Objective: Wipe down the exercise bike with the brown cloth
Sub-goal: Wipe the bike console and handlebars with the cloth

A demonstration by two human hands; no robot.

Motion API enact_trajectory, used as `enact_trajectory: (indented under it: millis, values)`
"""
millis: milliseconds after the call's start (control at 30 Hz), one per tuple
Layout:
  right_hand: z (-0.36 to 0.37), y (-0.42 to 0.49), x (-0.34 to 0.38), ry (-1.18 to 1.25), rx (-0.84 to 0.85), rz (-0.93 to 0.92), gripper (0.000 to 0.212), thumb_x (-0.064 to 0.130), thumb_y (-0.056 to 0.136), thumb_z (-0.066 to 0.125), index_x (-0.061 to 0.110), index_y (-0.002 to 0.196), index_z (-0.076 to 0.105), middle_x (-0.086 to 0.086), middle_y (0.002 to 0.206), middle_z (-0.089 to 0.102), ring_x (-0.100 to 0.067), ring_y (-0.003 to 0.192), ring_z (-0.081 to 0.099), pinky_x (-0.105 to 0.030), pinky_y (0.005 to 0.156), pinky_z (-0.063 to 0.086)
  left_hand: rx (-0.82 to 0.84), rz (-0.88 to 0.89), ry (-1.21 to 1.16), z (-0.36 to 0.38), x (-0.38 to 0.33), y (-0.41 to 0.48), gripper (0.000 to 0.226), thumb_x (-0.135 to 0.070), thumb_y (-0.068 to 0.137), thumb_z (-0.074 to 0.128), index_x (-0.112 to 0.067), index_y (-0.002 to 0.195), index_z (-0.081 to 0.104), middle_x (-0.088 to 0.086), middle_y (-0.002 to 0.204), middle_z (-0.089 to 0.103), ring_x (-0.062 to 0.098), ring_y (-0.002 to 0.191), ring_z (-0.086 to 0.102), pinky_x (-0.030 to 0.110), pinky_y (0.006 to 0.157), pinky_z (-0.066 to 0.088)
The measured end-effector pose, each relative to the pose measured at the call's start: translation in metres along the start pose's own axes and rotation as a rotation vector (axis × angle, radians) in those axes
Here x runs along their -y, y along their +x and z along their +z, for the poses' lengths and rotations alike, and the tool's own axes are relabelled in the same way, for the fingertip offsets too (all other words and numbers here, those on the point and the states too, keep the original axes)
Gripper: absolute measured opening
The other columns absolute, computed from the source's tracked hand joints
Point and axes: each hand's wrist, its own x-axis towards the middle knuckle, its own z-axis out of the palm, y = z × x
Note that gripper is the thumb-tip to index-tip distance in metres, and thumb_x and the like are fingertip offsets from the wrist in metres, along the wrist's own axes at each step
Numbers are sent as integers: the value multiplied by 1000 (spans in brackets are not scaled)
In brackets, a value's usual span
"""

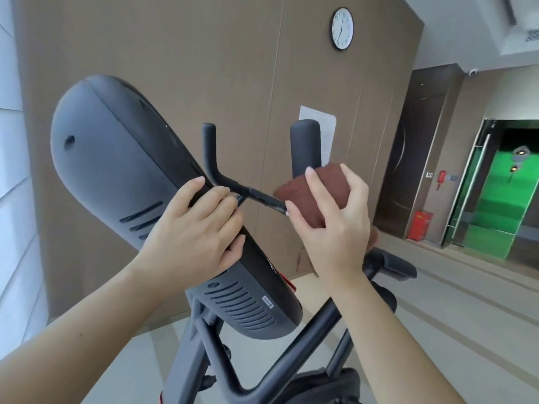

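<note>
The exercise bike fills the middle of the head view, with the grey back of its console screen [116,170] tilted up to the left and its black frame tubes [274,371] below. My left hand [195,231] grips the console's right edge where the black handlebar [213,158] joins. My right hand [332,225] holds the folded brown cloth [318,191] against the thin handlebar crossbar. A padded upright grip [305,144] rises just behind the cloth.
A brown panelled wall [233,68] with a round clock [341,28] stands close behind the bike. To the right are a dark door [414,158], a red box [419,225] on the floor and a glass door with green beyond [495,199]. Pale tiled floor runs to the right.
</note>
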Motion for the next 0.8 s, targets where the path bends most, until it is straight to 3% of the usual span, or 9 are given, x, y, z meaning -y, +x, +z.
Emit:
enact_trajectory:
  millis: [133,367,467,600,733,800]
  values:
    - [14,38,9,17,-22,69,47,34,78,69,21,121,59,-24,127,50,-35,110,52,-47,78,54,21,-17,-3,0,-2,1,31,-28,85,44,-6,80,65,10,88,66,27,92,61,43,93,30]
    - [-12,-36,-19,-107,96,-71,39,29,77,70,16,114,65,-27,117,57,-37,101,59,-47,73,56,53,-31,-28,-2,-1,1,32,-28,87,42,-4,84,63,11,90,66,28,94,61,43,95,28]
    - [-8,-10,-12,68,54,-29,43,27,75,73,15,115,64,-24,118,54,-25,110,52,-38,83,53,61,-22,-43,-3,0,0,32,-27,87,41,-3,83,63,12,89,66,29,94,61,43,94,29]
    - [4,39,-5,304,25,163,48,32,77,70,27,123,56,-11,127,46,-6,114,38,-29,90,48,52,-33,-37,-2,-1,0,33,-27,87,41,-3,85,63,13,91,66,29,95,61,43,93,30]
    - [-14,9,-27,405,207,138,52,31,79,69,33,126,48,-2,124,45,-3,113,43,-20,89,50,53,-32,-53,0,-2,-2,33,-27,87,42,-3,88,64,13,94,66,30,97,61,44,94,29]
    - [-23,-12,-39,342,275,49,52,32,76,70,32,124,50,1,121,45,1,112,41,-14,87,47,47,-34,-67,-1,-3,-2,33,-27,87,43,-3,90,65,12,96,67,29,99,61,44,94,30]
